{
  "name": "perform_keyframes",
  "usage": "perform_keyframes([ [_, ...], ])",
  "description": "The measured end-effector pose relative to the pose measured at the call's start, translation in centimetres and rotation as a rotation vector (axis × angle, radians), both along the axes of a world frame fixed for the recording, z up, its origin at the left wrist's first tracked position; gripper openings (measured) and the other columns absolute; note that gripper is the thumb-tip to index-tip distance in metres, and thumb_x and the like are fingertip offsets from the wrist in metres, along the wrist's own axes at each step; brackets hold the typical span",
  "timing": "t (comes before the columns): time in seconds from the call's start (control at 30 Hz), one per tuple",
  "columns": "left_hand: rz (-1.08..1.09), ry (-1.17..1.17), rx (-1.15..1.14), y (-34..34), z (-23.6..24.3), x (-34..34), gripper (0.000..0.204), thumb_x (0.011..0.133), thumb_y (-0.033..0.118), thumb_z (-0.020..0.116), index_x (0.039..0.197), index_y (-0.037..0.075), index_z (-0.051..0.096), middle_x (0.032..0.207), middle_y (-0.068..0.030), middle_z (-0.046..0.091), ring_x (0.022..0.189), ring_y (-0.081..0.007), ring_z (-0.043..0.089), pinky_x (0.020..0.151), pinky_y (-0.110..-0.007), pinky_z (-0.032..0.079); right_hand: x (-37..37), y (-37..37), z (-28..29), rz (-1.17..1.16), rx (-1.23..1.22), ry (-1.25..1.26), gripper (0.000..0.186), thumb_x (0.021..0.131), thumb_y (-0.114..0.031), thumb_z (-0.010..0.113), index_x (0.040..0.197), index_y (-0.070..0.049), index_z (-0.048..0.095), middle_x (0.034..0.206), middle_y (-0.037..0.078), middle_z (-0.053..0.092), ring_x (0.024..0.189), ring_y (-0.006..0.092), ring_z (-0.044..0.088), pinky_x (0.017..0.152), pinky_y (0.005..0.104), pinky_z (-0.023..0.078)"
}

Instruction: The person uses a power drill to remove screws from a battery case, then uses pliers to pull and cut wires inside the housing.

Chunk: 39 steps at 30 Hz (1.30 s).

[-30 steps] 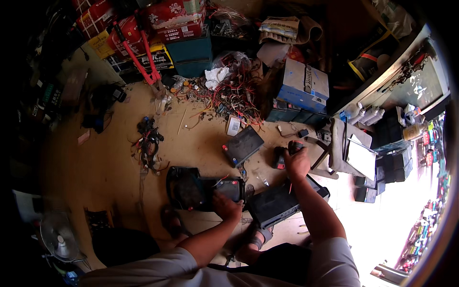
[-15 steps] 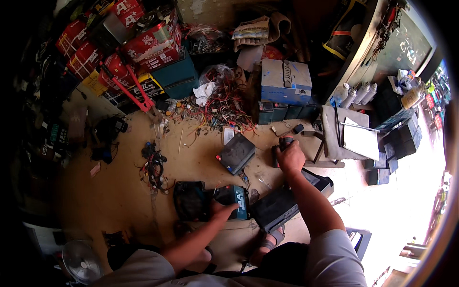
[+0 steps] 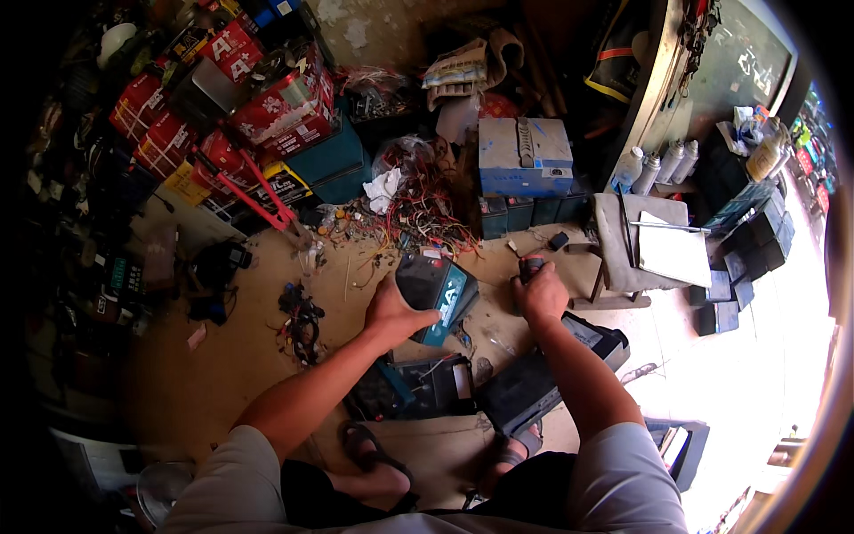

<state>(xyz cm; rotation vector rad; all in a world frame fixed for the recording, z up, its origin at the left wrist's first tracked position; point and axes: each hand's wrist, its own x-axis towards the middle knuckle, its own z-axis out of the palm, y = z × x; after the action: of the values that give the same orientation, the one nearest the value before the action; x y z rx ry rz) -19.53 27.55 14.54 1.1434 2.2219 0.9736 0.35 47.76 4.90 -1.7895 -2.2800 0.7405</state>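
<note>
My left hand [image 3: 391, 314] is closed round one side of a dark battery with a teal label [image 3: 447, 295], holding it tilted above the floor. Behind it, partly hidden, is another dark grey battery [image 3: 467, 303]. Below the left hand lies an opened black plastic case [image 3: 438, 384] with compartments inside. My right hand [image 3: 546, 294] grips a dark hand tool [image 3: 531, 267] with a rounded end; its exact kind is mostly covered by my fingers. A long black box [image 3: 520, 392] lies slantwise under my right forearm.
Tangled wires [image 3: 427, 218] and scraps lie along the back. A blue-grey box [image 3: 525, 156] sits on several batteries. At right stands a low stool [image 3: 614, 236] with paper on it. Red bolt cutters [image 3: 253, 200] lean against boxes at left. A loose cable bundle [image 3: 301, 320] lies left of the case.
My left hand has lifted the teal-labelled battery up and away from the black case, over towards the grey battery. The right hand keeps its tool in nearly the same place.
</note>
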Motion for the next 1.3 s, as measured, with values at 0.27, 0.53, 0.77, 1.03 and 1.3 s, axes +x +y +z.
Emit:
perform_keyframes([
  [0.27,-0.042,0.231,-0.263,4.2,-3.9,-2.2,0.114,0.063,0.045,0.087,0.152,0.000,0.035,0.142,-0.0254,0.052,0.134,-0.0399,0.050,0.112,-0.046,0.042,0.0,0.0,-1.1,0.011,0.035,0.027,0.057,0.081,-0.045,0.076,0.110,-0.001,0.054,0.100,0.024,0.073,0.095,0.0412,0.072,0.084,0.0496,0.057],
  [0.53,0.566,0.144,-0.088,-12.3,-11.4,-0.3,0.095,0.076,0.048,0.086,0.140,-0.010,0.048,0.142,-0.0318,0.053,0.133,-0.0454,0.052,0.110,-0.048,0.044,-0.1,0.3,-1.9,0.011,0.069,0.011,0.058,0.081,-0.047,0.077,0.109,-0.001,0.055,0.096,0.025,0.073,0.092,0.0427,0.072,0.083,0.0509,0.057],
  [0.77,0.899,0.192,-0.539,-16.6,-15.2,3.6,0.079,0.066,0.048,0.093,0.116,-0.007,0.065,0.123,-0.0277,0.067,0.116,-0.0400,0.065,0.100,-0.046,0.052,-0.5,0.1,-1.2,0.021,0.070,-0.037,0.057,0.082,-0.046,0.075,0.110,-0.002,0.054,0.099,0.024,0.073,0.094,0.0414,0.072,0.083,0.0501,0.057],
  [1.03,1.040,-0.154,-0.186,-21.5,-23.8,4.3,0.083,0.062,0.038,0.096,0.129,0.002,0.063,0.126,-0.0175,0.069,0.114,-0.0314,0.067,0.101,-0.040,0.052,-0.2,0.3,-1.8,0.059,0.122,-0.008,0.056,0.083,-0.048,0.075,0.108,-0.002,0.054,0.096,0.023,0.073,0.091,0.0408,0.072,0.080,0.0494,0.058],
  [1.3,1.037,-0.472,0.016,-24.3,-25.7,2.8,0.062,0.068,0.015,0.093,0.122,0.000,0.067,0.116,-0.0105,0.073,0.103,-0.0247,0.069,0.088,-0.039,0.056,-1.1,-0.1,-0.7,0.052,0.047,-0.022,0.059,0.083,-0.049,0.075,0.109,0.001,0.055,0.095,0.025,0.073,0.092,0.0423,0.072,0.082,0.0501,0.057],
])
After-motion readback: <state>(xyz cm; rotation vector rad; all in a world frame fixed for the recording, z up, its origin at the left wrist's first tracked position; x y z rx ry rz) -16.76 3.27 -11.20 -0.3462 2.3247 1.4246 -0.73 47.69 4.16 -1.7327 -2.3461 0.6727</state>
